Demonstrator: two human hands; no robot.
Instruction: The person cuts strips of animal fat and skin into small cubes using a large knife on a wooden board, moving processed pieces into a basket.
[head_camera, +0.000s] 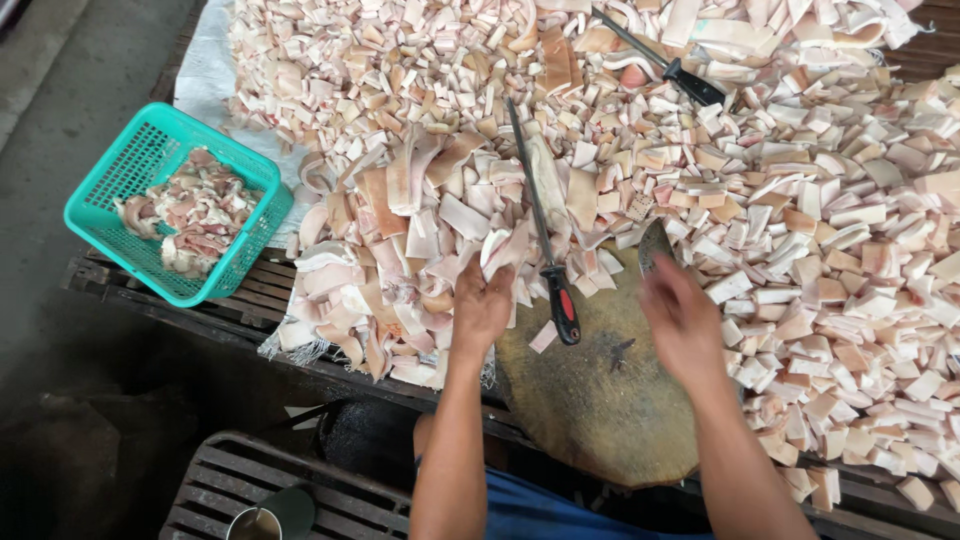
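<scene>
A round wooden chopping block (600, 400) sits at the near edge of a table heaped with cut pieces of pale pink pork skin (800, 230). My left hand (482, 300) grips a long strip of skin (505, 248) at the block's left edge, by a pile of bigger uncut strips (400, 230). My right hand (682, 315), blurred by motion, is closed on the handle of a cleaver whose blade (653, 243) points away from me. A sharpening steel with a red and black handle (560, 300) lies across the block's far edge.
A teal plastic basket (120, 165) with meat scraps stands at the left on wooden slats. A second knife with a black handle (690, 82) lies on the heap at the back. A metal cup (255, 522) sits on a crate below.
</scene>
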